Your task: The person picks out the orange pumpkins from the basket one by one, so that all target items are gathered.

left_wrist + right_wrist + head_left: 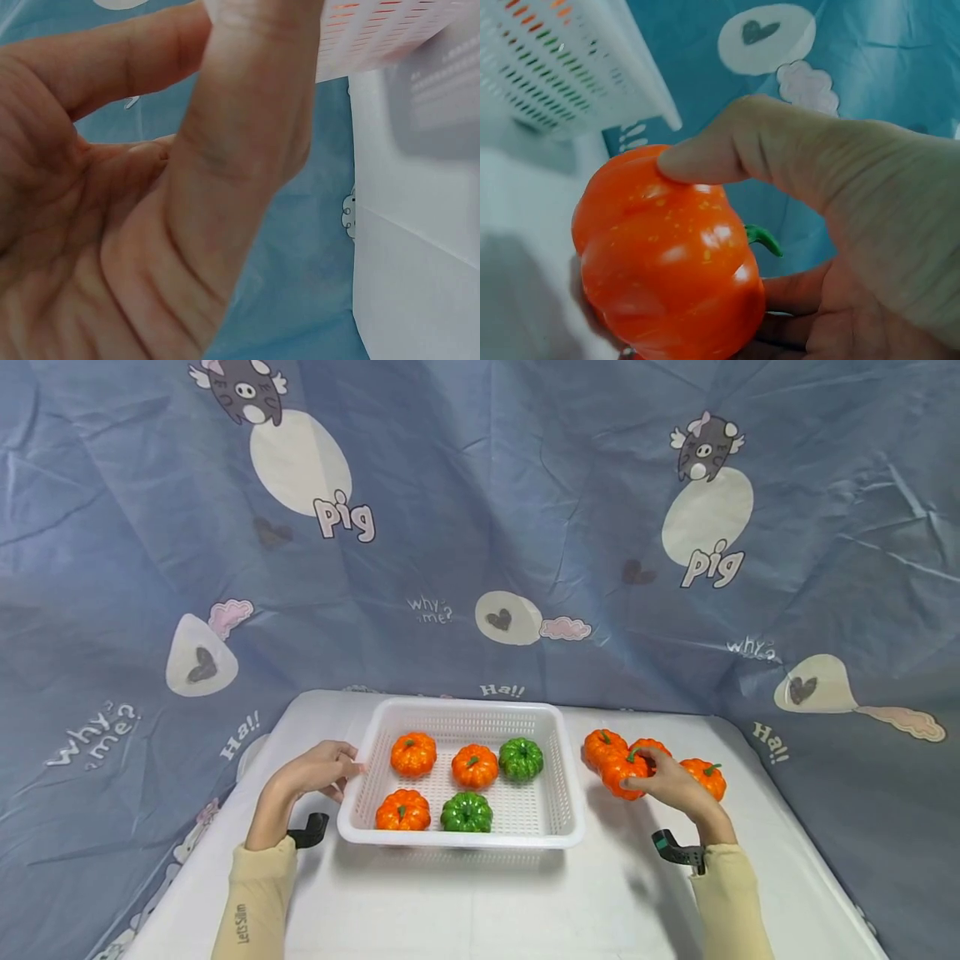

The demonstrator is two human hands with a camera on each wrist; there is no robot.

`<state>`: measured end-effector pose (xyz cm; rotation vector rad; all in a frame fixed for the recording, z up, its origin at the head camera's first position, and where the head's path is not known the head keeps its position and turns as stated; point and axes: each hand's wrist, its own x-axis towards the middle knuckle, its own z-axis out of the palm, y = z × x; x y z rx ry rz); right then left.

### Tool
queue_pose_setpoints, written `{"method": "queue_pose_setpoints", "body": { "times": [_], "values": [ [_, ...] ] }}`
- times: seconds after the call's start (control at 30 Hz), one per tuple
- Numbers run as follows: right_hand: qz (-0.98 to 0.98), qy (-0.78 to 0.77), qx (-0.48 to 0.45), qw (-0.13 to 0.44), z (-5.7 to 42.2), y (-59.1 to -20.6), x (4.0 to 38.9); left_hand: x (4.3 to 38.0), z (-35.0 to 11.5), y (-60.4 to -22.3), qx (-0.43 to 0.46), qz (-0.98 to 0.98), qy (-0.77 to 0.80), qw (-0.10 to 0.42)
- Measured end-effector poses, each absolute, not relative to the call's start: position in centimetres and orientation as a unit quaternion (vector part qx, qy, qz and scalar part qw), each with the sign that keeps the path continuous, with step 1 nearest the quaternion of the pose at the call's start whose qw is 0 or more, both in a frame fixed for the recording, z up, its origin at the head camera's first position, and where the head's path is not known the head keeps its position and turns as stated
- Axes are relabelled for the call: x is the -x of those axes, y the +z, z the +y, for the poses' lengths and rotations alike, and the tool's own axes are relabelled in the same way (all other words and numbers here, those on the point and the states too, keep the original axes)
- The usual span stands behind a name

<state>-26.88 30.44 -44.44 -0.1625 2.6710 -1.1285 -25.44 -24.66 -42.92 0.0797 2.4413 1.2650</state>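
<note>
At the left end of a white plastic basket, my left hand pinches the rim between thumb and fingers. The thumb covers much of that grip in the left wrist view. Inside the basket sit several small orange pumpkins and two green pumpkins. To the basket's right, my right hand grips an orange pumpkin with a green stem. Its thumb presses the pumpkin's side, and the other fingers curl partly hidden behind it.
Close around the right hand lie more orange pumpkins: one at the left, one behind and one at the right. All stand on a white table. A blue printed cloth hangs behind it.
</note>
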Motion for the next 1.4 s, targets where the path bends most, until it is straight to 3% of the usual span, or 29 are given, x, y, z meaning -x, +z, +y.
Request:
{"method": "queue_pose_setpoints", "body": {
  "times": [0.73, 1.4],
  "values": [
    [0.926, -0.348, 0.042, 0.143, 30.5, -47.6, 27.5, 25.3, -24.8, -43.0, -0.033, 0.874, 0.445, 0.191],
    [0.916, -0.376, 0.064, 0.124, 30.8, -45.4, 26.9, 25.2, -24.8, -43.0, -0.040, 0.876, 0.443, 0.188]
  ]
}}
